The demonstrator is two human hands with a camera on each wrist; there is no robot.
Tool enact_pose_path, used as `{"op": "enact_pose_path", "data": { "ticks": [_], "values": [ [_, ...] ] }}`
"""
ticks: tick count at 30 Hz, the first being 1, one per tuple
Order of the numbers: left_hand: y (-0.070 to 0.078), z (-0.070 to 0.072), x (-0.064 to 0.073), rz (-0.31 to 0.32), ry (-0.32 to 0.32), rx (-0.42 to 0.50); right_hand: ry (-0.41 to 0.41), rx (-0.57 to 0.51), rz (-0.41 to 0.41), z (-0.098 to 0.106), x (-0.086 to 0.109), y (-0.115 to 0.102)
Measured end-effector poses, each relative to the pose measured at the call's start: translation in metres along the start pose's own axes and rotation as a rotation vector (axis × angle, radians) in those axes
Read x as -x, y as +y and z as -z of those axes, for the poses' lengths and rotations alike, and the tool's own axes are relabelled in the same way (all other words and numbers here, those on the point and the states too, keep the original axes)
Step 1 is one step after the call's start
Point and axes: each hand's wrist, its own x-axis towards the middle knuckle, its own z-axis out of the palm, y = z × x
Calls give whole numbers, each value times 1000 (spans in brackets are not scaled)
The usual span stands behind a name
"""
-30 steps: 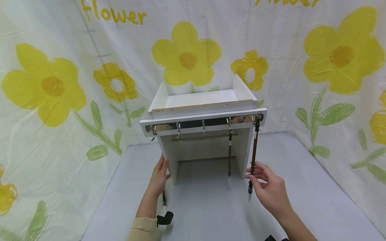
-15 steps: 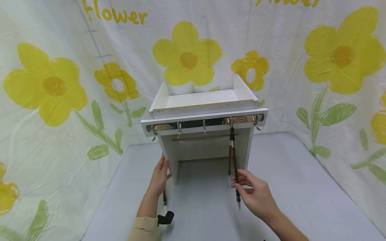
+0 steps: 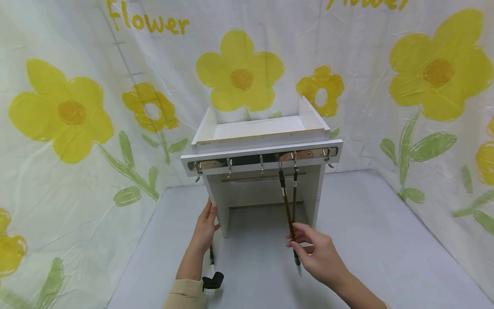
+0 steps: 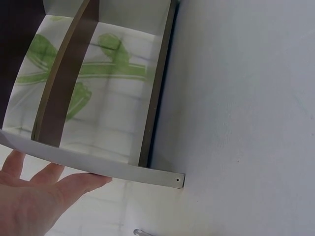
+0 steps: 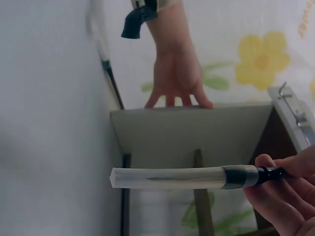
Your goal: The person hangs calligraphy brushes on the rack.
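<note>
Brush [image 3: 286, 207] pinched in right hand [image 3: 320, 255] overlaps hanging brush [image 3: 295, 189]; straight-fingered left hand [image 3: 204, 227] touches shelf [image 3: 260, 143].

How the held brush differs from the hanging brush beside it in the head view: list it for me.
The held brush is pinched in the right hand; the hanging brush is supported by a hook.
The held brush slants; the hanging brush is nearly vertical.
The held brush's top loop looks free of any hook, unlike the hanging brush's.
Both have brown shafts, dark upper ends and pale labels.
</note>
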Motion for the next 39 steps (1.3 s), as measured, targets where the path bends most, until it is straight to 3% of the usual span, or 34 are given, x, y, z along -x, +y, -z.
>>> {"op": "enact_pose_path", "data": {
  "ticks": [11, 20, 27, 39],
  "values": [
    [3, -2, 1, -11, -4, 12, -55, -30, 34, -8, -2, -3],
    [-2, -2, 0, -21, 4, 14, -136, -55, -30, -12, -2, 0],
    [-3, -2, 0, -17, 9, 16, -146, -63, -18, -13, -4, 2],
    [0, -2, -1, -18, -6, 43, -150, -27, -64, -14, -11, 6]
  ]
}}
